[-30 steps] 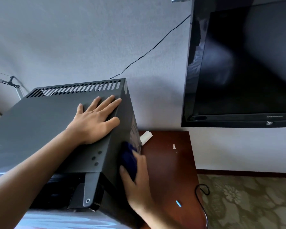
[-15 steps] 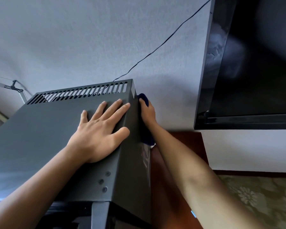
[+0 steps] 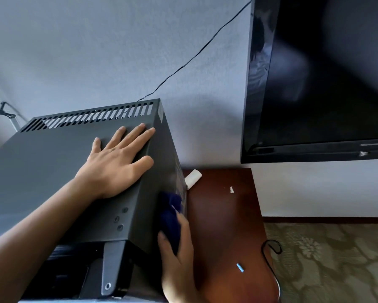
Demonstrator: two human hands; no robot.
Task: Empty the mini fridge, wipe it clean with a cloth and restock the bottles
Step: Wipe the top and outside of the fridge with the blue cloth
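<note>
Mini fridge sits under the spread, flat left hand; right hand presses a blue cloth to its right side.

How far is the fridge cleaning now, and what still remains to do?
Done: cannot tell; the fridge's inside and any bottles are out of view. In hand: the right hand presses the blue cloth against the right side of the mini fridge, while the left hand lies flat on its top. Left: restocking the bottles, probably; none is visible.
</note>
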